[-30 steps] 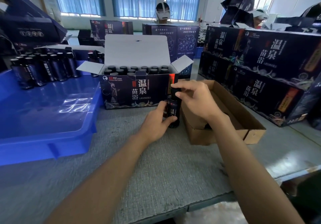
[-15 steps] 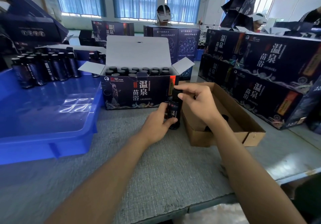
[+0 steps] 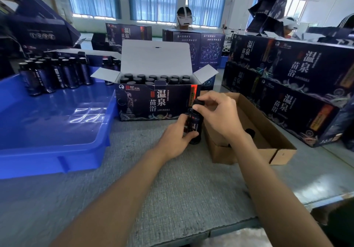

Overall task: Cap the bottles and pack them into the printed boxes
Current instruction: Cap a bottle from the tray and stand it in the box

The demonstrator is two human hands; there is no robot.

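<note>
Grey table (image 3: 172, 189), blue tray (image 3: 47, 162), printed box (image 3: 141, 105) (open)

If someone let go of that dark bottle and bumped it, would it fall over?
Probably: the bottle is tall and narrow, standing on a small base on the table. Being round, it would likely roll once down. The left hand grips its body while the right hand pinches the cap, so it's steadied now.

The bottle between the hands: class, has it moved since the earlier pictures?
No. The bottle stays upright by the front right corner of the open printed box, gripped by the left hand while the right hand pinches its cap.
</note>
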